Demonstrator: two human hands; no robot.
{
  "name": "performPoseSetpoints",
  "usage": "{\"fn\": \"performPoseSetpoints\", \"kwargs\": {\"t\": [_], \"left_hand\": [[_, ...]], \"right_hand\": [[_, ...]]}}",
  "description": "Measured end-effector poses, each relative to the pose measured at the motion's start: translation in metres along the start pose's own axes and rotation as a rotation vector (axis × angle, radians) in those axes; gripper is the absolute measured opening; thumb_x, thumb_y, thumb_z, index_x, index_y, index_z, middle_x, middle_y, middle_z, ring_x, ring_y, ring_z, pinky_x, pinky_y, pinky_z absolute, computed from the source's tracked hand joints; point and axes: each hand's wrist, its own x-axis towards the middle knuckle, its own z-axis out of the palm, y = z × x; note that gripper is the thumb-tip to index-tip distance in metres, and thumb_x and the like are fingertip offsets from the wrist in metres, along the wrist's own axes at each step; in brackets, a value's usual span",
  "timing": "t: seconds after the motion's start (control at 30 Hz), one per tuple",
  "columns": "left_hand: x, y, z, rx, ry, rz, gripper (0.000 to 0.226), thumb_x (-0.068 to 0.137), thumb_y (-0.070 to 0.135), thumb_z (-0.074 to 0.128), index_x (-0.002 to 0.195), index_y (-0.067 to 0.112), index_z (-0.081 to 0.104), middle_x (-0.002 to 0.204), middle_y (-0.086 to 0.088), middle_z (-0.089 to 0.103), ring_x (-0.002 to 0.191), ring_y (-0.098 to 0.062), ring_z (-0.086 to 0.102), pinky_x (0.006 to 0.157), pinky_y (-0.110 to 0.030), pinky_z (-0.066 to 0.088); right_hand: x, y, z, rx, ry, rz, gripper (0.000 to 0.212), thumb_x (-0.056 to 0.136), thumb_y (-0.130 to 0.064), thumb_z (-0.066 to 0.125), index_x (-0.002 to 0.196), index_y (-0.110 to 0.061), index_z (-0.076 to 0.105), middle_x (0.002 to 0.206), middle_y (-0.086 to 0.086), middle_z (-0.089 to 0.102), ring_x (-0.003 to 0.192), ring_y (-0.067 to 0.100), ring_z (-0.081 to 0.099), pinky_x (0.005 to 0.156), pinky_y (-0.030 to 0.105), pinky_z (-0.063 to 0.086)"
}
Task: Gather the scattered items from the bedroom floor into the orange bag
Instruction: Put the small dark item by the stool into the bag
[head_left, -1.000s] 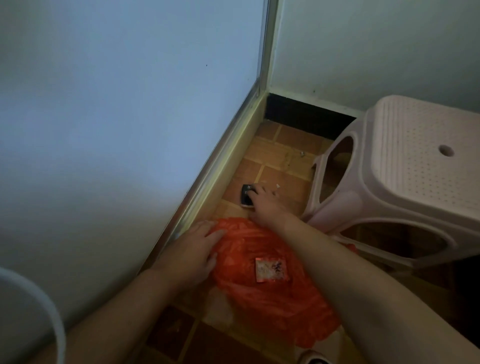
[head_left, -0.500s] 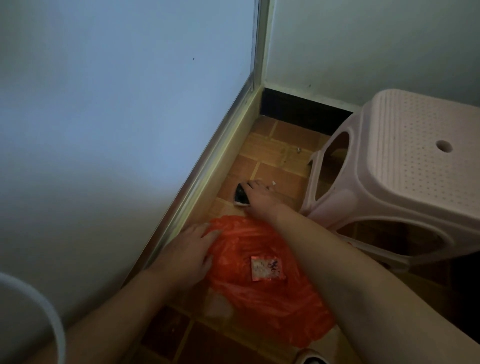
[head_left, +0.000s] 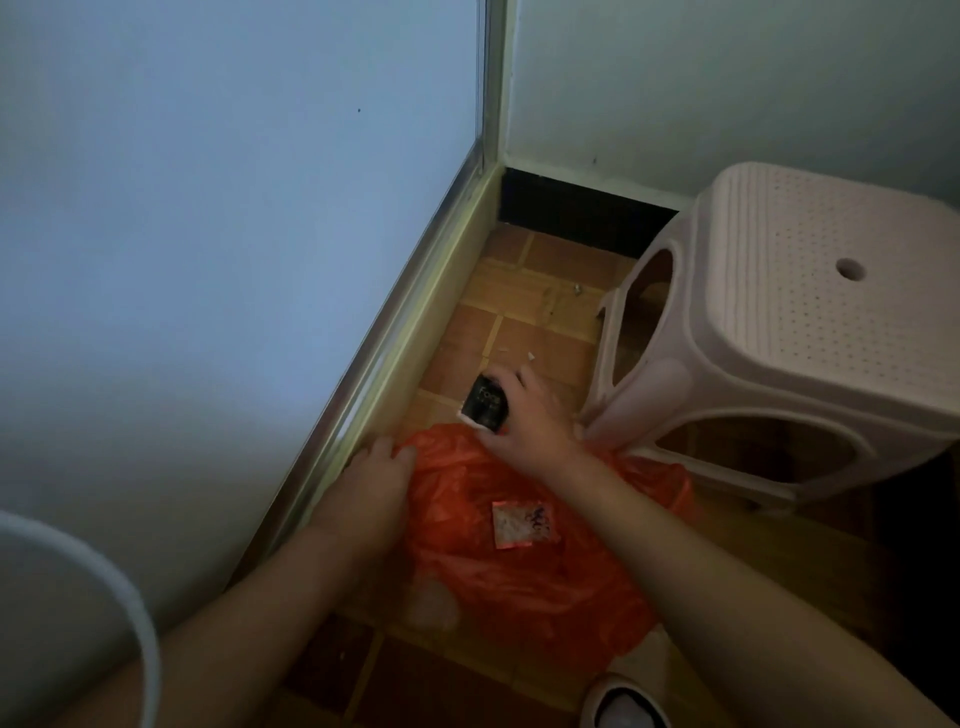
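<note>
The orange bag lies crumpled on the tiled floor in a narrow corner. A small pink-and-white wrapper shows on or through its plastic. My right hand grips a small black packet with white lettering, lifted just above the bag's far edge. My left hand rests on the bag's left edge, fingers laid over the plastic. A tiny white scrap lies on the tiles beyond my right hand.
A pale pink plastic stool stands close on the right. A grey panel with a metal rail runs along the left. A dark skirting closes the corner. A white cable and a shoe tip sit near me.
My right hand has picked the black packet up off the tiles and drawn it back toward the bag. My left hand has stayed on the bag's edge.
</note>
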Motion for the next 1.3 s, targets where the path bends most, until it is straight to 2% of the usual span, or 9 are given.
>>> {"fn": "performPoseSetpoints", "kwargs": {"t": [0.07,0.17,0.4,0.53,0.67,0.83,0.97,1.17,1.3], "left_hand": [[0.0,0.001,-0.003,0.007,0.013,-0.033,0.044,0.091,0.01,0.055,0.134,0.021,0.051,0.127,-0.008,0.047,0.11,-0.03,0.06,0.09,-0.044,0.055],[0.0,0.007,-0.006,0.023,0.036,-0.062,0.041,0.091,0.005,0.054,0.13,0.018,0.052,0.126,-0.01,0.048,0.105,-0.032,0.064,0.088,-0.045,0.055],[-0.003,0.019,-0.01,0.067,0.079,-0.046,0.04,0.09,0.004,0.056,0.129,0.015,0.053,0.117,-0.012,0.054,0.099,-0.035,0.068,0.084,-0.044,0.054],[-0.005,0.024,-0.012,0.07,0.099,0.003,0.036,0.091,0.007,0.051,0.125,0.016,0.057,0.11,-0.009,0.057,0.096,-0.034,0.068,0.082,-0.043,0.056],[-0.004,0.031,-0.013,0.08,0.175,0.053,0.028,0.093,0.017,0.054,0.121,0.019,0.06,0.104,-0.005,0.058,0.09,-0.032,0.069,0.074,-0.043,0.056],[-0.003,0.04,-0.014,0.129,0.24,0.098,0.023,0.096,0.022,0.048,0.114,0.025,0.064,0.104,-0.003,0.06,0.087,-0.032,0.07,0.069,-0.04,0.054],[-0.001,0.042,-0.014,0.154,0.269,0.104,0.022,0.098,0.031,0.047,0.107,0.027,0.066,0.099,-0.001,0.065,0.088,-0.031,0.07,0.069,-0.038,0.052],[0.002,0.055,-0.017,0.142,0.298,0.135,0.02,0.101,0.033,0.045,0.101,0.024,0.063,0.088,-0.003,0.072,0.083,-0.029,0.071,0.059,-0.034,0.042],[0.002,0.064,-0.02,0.106,0.335,0.167,0.014,0.099,0.033,0.05,0.105,0.024,0.059,0.083,-0.001,0.071,0.076,-0.029,0.071,0.055,-0.033,0.044]], "right_hand": [[-0.033,-0.005,-0.009,-0.025,0.042,-0.024,0.069,0.077,-0.04,0.079,0.137,-0.032,0.045,0.128,-0.009,0.045,0.119,0.017,0.049,0.095,0.039,0.045],[-0.078,-0.003,-0.015,-0.096,0.004,-0.071,0.068,0.077,-0.04,0.078,0.136,-0.032,0.044,0.13,-0.009,0.044,0.118,0.018,0.048,0.099,0.04,0.043],[-0.117,0.01,-0.001,-0.206,-0.159,-0.12,0.072,0.08,-0.053,0.075,0.141,-0.033,0.041,0.142,-0.008,0.043,0.133,0.017,0.042,0.112,0.045,0.037],[-0.129,0.012,-0.007,-0.236,-0.125,-0.105,0.072,0.081,-0.049,0.074,0.144,-0.03,0.044,0.147,-0.005,0.041,0.139,0.018,0.039,0.115,0.044,0.032],[-0.139,0.014,-0.02,-0.318,-0.043,0.013,0.067,0.083,-0.042,0.071,0.143,-0.029,0.046,0.147,-0.004,0.042,0.138,0.02,0.039,0.113,0.042,0.034],[-0.147,0.02,-0.029,-0.384,-0.068,0.231,0.078,0.085,-0.052,0.068,0.151,-0.029,0.035,0.151,0.0,0.037,0.139,0.026,0.037,0.114,0.044,0.034],[-0.151,0.023,-0.03,-0.418,-0.114,0.283,0.068,0.086,-0.051,0.066,0.145,-0.028,0.041,0.14,0.0,0.045,0.129,0.027,0.045,0.104,0.044,0.04],[-0.149,0.023,-0.032,-0.425,-0.104,0.242,0.025,0.089,-0.027,0.058,0.113,-0.02,0.061,0.114,0.003,0.064,0.11,0.028,0.059,0.09,0.043,0.045],[-0.149,0.025,-0.04,-0.368,0.013,0.187,0.025,0.091,-0.04,0.056,0.108,-0.025,0.065,0.105,-0.004,0.066,0.104,0.022,0.06,0.089,0.039,0.042]]}}
